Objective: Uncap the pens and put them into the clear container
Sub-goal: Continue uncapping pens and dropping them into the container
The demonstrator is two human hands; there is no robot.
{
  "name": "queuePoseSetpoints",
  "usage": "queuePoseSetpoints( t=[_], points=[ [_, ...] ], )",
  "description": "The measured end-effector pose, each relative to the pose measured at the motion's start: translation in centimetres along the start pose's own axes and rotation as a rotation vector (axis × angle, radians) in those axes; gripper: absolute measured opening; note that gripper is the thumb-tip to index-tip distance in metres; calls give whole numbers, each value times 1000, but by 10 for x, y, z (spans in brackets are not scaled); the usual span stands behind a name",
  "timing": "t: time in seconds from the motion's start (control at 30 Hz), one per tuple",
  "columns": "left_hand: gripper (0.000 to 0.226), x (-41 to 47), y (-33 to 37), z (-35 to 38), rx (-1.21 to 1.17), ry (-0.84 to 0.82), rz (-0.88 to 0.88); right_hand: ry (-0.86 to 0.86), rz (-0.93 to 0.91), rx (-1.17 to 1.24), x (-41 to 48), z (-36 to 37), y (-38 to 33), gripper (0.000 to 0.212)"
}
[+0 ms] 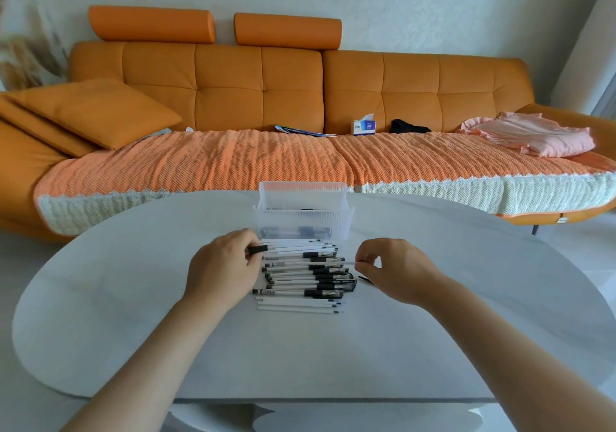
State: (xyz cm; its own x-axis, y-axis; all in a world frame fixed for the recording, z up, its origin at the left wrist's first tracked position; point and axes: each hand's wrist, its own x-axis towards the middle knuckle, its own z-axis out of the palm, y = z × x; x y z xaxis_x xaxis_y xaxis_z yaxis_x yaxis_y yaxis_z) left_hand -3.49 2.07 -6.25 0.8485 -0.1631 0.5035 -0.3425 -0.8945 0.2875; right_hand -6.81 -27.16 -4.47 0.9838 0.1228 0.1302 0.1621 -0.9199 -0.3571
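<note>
A pile of white pens with black grips and caps (301, 276) lies side by side on the white table (133, 315). Just behind the pile stands the clear ribbed container (301, 221), with dark pen parts showing through its front wall. My left hand (223, 265) is at the pile's left end, fingers pinched on a black pen cap (258, 249). At the pile's right end, my right hand (390, 270) pinches the tip of a thin white pen (348, 262). A small black piece (365, 279) lies on the table by my right hand.
An orange sofa (260, 88) with a knitted cover runs behind the table. On it lie a tissue box (364, 126), a black item (410, 127), a booklet (300, 130) and a folded pink cloth (533, 135).
</note>
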Motion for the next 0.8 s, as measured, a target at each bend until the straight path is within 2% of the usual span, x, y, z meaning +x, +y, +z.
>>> queuePoseSetpoints(
  t=[0.07, 0.17, 0.23, 0.5, 0.67, 0.73, 0.8],
  points=[
    [2, -2, 8, -1, -42, 46, 102, 4, -33, 16, -1, 3, -7, 8],
    [9, -6, 27, 2, -88, 17, 303, 13, -88, 36, -1, 7, -19, 8],
    [13, -7, 34, 6, -115, -7, 351, 35, -108, 56, 1, 8, -23, 8],
    [7, -7, 39, 14, -157, -103, 307, 53, -110, 132, 4, 5, -16, 11],
    [6, -14, 38, 13, -180, -140, 286, 96, 71, 235, 4, -3, 3, 16],
    [7, -17, 37, 13, -200, -204, 288, 62, 147, 196, 2, -2, 11, 19],
    [7, -21, 38, 12, -219, -284, 301, 31, 201, 132, 1, 0, 16, 13]
  ],
)
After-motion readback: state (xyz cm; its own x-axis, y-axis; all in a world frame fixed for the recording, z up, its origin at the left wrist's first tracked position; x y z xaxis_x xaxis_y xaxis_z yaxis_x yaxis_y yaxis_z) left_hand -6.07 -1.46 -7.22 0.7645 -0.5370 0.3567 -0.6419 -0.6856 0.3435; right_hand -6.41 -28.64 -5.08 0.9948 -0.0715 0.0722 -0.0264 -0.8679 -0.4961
